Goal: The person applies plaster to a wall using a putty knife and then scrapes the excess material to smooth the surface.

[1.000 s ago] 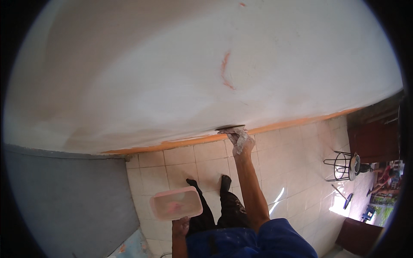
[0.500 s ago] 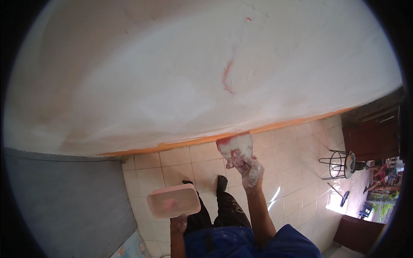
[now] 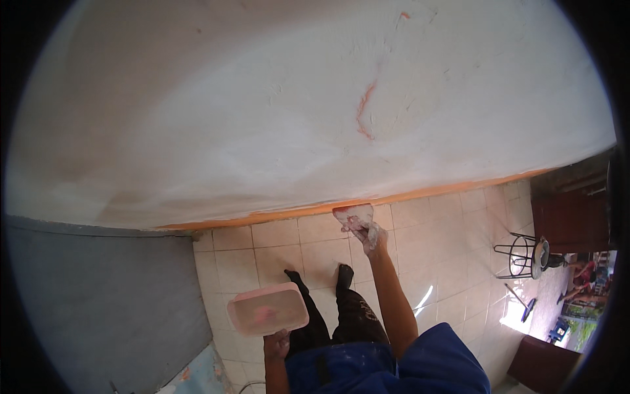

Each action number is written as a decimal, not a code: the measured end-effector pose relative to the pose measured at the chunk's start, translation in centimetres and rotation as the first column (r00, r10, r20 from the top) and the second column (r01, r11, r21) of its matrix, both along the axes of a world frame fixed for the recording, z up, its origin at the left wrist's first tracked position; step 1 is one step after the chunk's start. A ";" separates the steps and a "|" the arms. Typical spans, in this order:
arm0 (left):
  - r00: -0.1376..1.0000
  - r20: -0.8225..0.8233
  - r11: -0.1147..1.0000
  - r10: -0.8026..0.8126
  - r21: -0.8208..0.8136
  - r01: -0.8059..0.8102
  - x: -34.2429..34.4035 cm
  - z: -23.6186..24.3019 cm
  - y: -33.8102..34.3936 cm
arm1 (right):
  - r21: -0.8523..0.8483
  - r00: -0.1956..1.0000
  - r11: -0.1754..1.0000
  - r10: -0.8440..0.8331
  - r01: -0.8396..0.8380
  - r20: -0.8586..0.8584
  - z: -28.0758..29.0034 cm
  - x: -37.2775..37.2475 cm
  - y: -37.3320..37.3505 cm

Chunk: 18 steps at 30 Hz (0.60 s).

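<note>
The white plastered wall [image 3: 262, 111] fills most of your view, its skim coat uneven and marked by a thin orange streak [image 3: 364, 115], with an orange band [image 3: 394, 199] running along its foot where it meets the beige tiled floor [image 3: 282, 243]; to your left a grey panel [image 3: 92, 295] stands against it, and well off to your right a black wire stand [image 3: 522, 256] sits on the tiles. Below you, your left hand [image 3: 279, 343] closes on the near edge of a pink plastic tub [image 3: 268, 310] held out roughly level over the floor — it looks light and thin-walled, so it will likely flex if you pinch one rim; judged from here, a hold under the base or across a short end would be steadier, and whatever paste is inside looks shallow. Your right hand [image 3: 369, 233], whitened with plaster, is wrapped around the handle of a flat putty scraper [image 3: 353, 213], whose blade sits low, just beside the orange band at the wall's foot — whether it touches the wall I cannot tell. The blade is probably stiff but thin, springy at the edge, and the coated handle is likely slick, so take it close behind the blade with your fingers firm.
</note>
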<state>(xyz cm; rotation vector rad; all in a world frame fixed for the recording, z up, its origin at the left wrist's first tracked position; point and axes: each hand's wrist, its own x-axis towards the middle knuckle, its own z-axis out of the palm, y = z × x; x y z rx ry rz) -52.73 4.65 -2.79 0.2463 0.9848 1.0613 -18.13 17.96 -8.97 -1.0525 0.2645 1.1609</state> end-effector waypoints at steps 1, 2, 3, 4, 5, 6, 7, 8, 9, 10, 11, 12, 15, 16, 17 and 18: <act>1.000 0.004 1.000 -0.004 0.002 0.004 0.4 0.4 0.3 | 0.072 1.000 0.997 0.016 -0.015 -0.021 -1.1 0.9 0.3; 1.000 0.008 1.000 -0.009 0.003 0.009 0.8 0.8 0.5 | 0.144 0.999 0.989 0.033 -0.027 -0.040 -2.2 1.8 0.5; 1.000 0.005 1.000 -0.001 0.003 0.001 1.0 1.1 0.5 | 0.140 1.000 0.990 0.024 -0.022 -0.006 -2.0 2.0 1.1; 1.000 0.009 1.000 -0.003 0.009 0.003 0.9 1.2 0.5 | 0.138 0.999 0.990 0.010 -0.014 0.031 -1.1 2.3 2.1; 1.000 0.014 1.000 -0.007 0.014 0.007 0.9 1.3 0.6 | 0.135 0.998 0.991 -0.006 -0.003 0.069 -0.2 2.5 2.9; 1.000 0.017 1.000 -0.005 0.019 0.005 0.8 1.4 0.5 | 0.101 0.994 0.995 -0.007 -0.004 0.113 1.4 2.5 3.6; 1.000 0.006 1.000 0.010 0.015 -0.010 0.7 1.7 0.5 | 0.067 0.987 0.998 -0.008 -0.003 0.158 3.6 2.2 4.2; 1.000 0.001 1.000 0.021 0.013 -0.021 0.9 2.2 0.5 | 0.036 0.978 0.999 -0.011 0.004 0.210 5.6 2.4 4.4; 0.999 -0.001 0.999 0.032 0.010 -0.032 1.2 2.6 0.4 | 0.116 0.974 0.993 -0.014 -0.013 0.224 6.9 2.6 4.0; 0.999 -0.001 0.999 0.033 0.020 -0.033 1.3 2.7 0.1 | 0.130 0.975 0.992 -0.026 -0.003 0.220 9.2 2.3 3.8; 0.999 0.000 0.999 0.034 0.029 -0.034 1.3 2.7 -0.1 | 0.143 0.976 0.990 -0.038 0.007 0.216 11.5 1.9 3.5; 1.000 0.002 0.999 0.024 0.040 -0.024 1.3 2.8 -0.1 | 0.158 0.975 0.987 -0.062 0.028 0.213 14.1 1.7 2.9; 0.997 0.076 0.999 0.030 0.024 -0.032 0.1 1.1 -1.1 | 0.280 0.910 0.960 -0.103 -0.015 0.401 20.0 1.0 0.8; 0.998 0.065 0.999 0.025 0.031 -0.027 0.3 1.7 -1.0 | 0.291 0.915 0.956 -0.094 -0.027 0.393 20.9 1.1 -0.1; 0.998 0.054 0.999 0.020 0.038 -0.022 0.6 2.3 -0.9 | 0.301 0.919 0.953 -0.084 -0.040 0.386 21.4 1.1 -1.5; 0.999 0.047 0.999 0.016 0.048 -0.018 1.1 2.8 -0.8 | 0.314 0.921 0.948 -0.075 -0.053 0.382 21.9 1.2 -2.9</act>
